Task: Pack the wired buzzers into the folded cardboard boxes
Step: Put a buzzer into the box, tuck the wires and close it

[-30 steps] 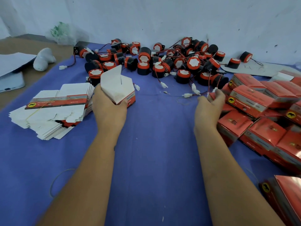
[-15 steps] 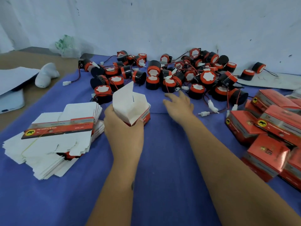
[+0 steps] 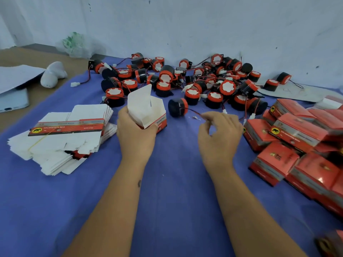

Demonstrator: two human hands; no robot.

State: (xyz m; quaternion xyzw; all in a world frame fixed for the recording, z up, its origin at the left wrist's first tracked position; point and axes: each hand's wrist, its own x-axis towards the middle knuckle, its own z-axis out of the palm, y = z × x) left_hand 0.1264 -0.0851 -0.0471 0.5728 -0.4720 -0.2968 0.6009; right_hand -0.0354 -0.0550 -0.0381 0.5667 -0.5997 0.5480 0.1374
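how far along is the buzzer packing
Done: a heap of closed red boxes on the right. In hand: the left hand holds an open box; the right hand pinches the wire of one buzzer. Left: a large buzzer pile and stacked flat cartons.

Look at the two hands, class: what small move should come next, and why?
Probably the right hand should draw the buzzer by its wire toward the open box. The fingers pinch that wire, the buzzer lies on its side on the blue cloth just beside the box, and the left hand holds the box with its top flap up.
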